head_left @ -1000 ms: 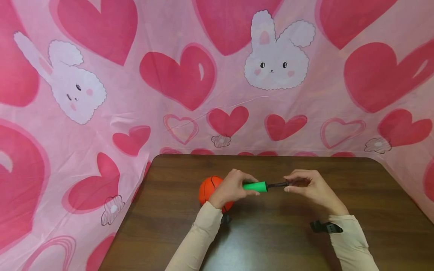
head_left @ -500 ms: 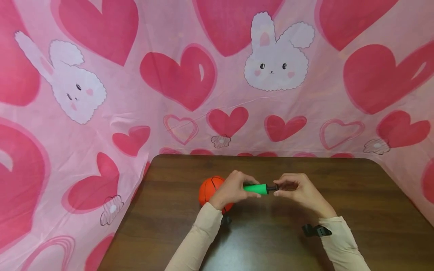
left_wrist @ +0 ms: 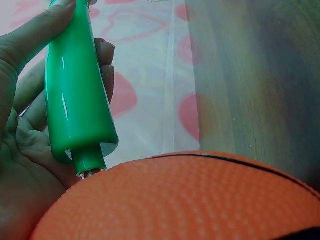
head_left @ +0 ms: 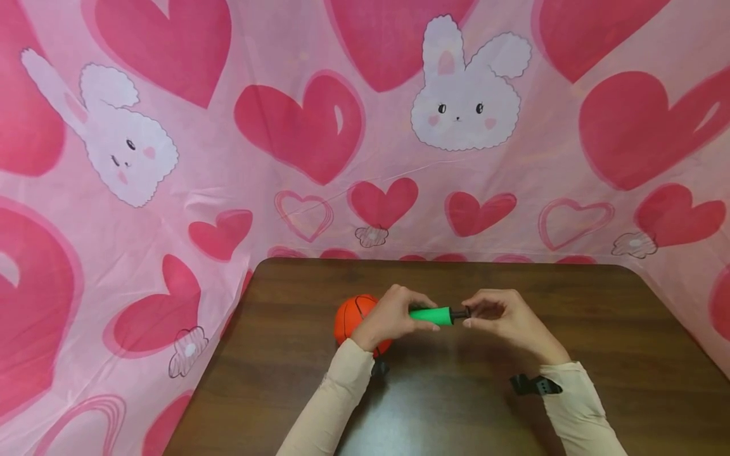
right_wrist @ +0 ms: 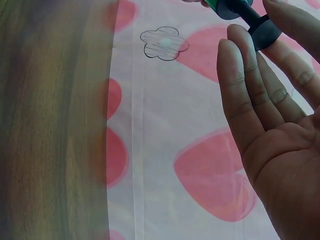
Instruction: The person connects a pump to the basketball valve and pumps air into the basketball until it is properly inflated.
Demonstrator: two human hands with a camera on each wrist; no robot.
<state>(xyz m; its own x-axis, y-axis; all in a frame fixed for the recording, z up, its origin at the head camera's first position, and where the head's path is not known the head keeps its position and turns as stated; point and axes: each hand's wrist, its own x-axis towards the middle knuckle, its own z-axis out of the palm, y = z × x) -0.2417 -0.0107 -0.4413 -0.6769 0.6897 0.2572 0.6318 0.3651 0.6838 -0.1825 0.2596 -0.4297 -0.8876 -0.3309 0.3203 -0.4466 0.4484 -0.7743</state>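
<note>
A small hand pump has a green barrel and a black plunger. My left hand grips the barrel, thumb on one side and fingers on the other. At the plunger's outer end, my right hand pinches the round black end cap. An orange basketball with black lines is partly hidden behind my left hand. In the left wrist view, the pump's metal-tipped nozzle end meets the edge of the ball; whether it goes into the ball is hidden.
Both hands work above a dark wooden table. Pink cloth with hearts and rabbits hangs behind and to the left of it. A black wrist strap sits at my right sleeve.
My right hand has moved left toward the barrel, pushing the plunger mostly in, then drawn back very slightly. My left hand and the basketball stay nearly still.
</note>
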